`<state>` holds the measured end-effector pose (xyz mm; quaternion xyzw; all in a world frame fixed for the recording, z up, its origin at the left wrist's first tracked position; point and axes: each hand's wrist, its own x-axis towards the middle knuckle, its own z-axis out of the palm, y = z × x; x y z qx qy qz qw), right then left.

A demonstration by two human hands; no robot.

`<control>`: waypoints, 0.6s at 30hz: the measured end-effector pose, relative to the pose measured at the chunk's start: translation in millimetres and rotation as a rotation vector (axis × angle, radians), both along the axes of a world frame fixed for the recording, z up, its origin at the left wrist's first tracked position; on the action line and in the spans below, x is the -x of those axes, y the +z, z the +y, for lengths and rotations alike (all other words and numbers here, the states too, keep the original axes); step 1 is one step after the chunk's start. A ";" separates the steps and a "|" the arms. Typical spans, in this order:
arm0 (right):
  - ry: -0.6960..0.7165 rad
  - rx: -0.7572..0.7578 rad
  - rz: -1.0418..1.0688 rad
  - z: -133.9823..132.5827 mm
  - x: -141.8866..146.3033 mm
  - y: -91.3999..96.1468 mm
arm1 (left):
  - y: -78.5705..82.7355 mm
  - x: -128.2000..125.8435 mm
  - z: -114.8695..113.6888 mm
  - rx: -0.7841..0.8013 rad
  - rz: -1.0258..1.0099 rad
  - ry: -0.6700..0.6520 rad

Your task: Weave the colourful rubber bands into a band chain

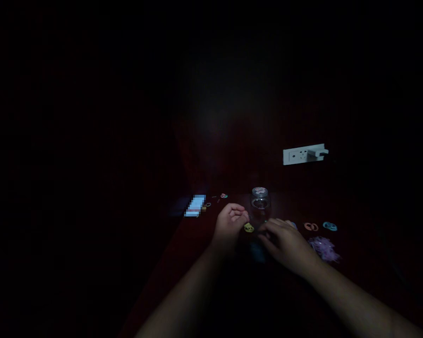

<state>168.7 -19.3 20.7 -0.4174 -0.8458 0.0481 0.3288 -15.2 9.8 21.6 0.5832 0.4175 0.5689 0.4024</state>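
1. A cluster of yellow bands is seen on the dark tabletop, between the two hands and nearest to the left.
2. The left hand is held just beside the cluster with its fingers curled inward; whether anything thin is pinched there cannot be told.
3. The right hand is held palm down, fingers bent and tips lost in shadow – whether they are closed on something cannot be told either.
4. Beyond the hands, a clear lidded jar is set upright; it could be knocked if a knuckle were pushed too far forward.
5. Orange bands and teal bands are laid to the right, with a tangled purple pile close by the right wrist. If that wrist were swept sideways, strands could be dragged and the groups mixed.
6. The greatest risk is judged to be the poor light – by the glow of the phone, a small band could easily be missed or dropped unseen.
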 end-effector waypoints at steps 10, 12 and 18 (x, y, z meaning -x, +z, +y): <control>0.054 -0.084 0.121 -2.5 -1.0 -0.7 | -12.8 -7.5 -36.7 -0.089 0.064 -0.187; 0.055 -0.083 0.121 -2.8 -1.4 -0.4 | -15.1 -5.8 -36.3 -0.116 0.107 -0.171; 0.058 -0.085 0.127 -2.5 -3.6 1.2 | -15.4 -2.6 -33.1 -0.148 0.178 -0.098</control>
